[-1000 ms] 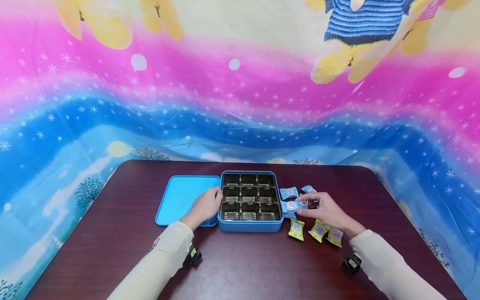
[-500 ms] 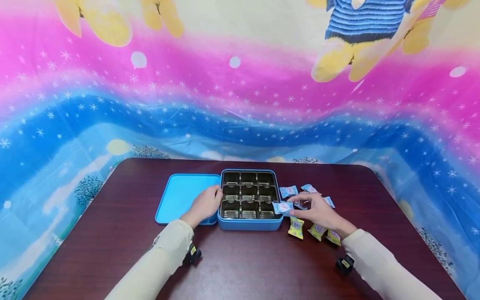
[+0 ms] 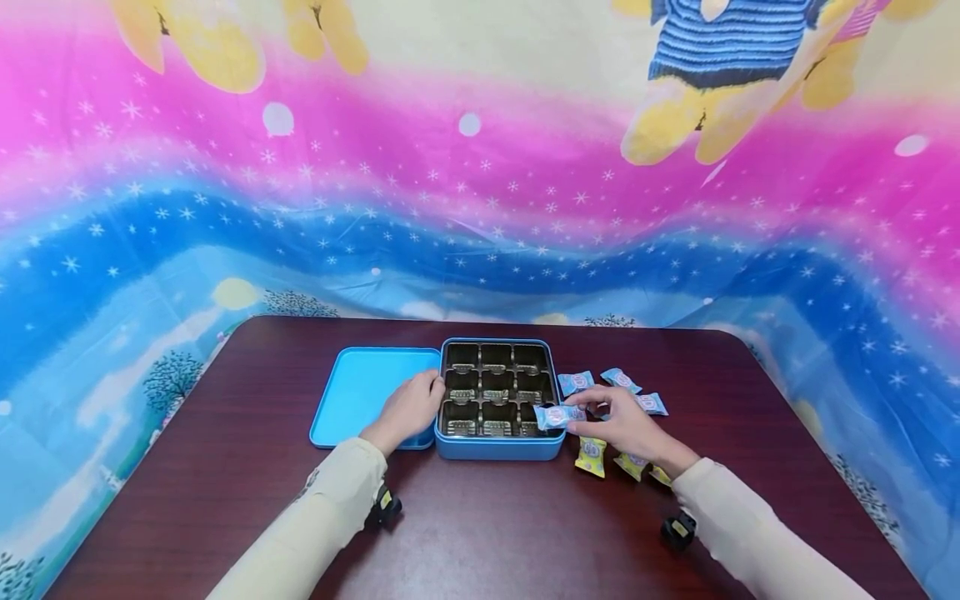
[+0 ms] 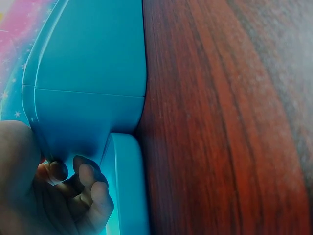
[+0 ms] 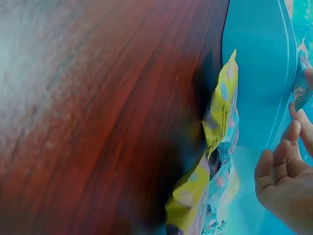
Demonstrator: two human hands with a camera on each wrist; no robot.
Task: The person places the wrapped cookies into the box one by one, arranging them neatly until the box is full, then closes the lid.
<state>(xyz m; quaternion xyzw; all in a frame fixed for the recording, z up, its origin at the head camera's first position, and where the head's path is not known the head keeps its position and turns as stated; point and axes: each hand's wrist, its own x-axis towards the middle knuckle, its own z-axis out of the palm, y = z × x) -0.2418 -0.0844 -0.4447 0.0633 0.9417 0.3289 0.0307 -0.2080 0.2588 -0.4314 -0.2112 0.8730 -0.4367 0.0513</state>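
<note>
In the head view, a blue square box stands mid-table with a dark insert of several compartments. My left hand grips the box's left rim, its fingers bent against the side wall in the left wrist view. A blue-wrapped candy is pinched between the thumb and fingers of my right hand. This candy hangs over the box's front right compartment and right rim. In the right wrist view, the held candy shows just above the rim, partly cut off by the frame edge.
The blue lid lies left of the box. Several blue candies lie to its right, partly behind my right hand. Yellow-wrapped candies lie closer to me on the brown table. A patterned cloth hangs behind.
My right hand has carried the blue candy left, from beside the box to over its front right compartment. My left hand has stayed at the box rim.
</note>
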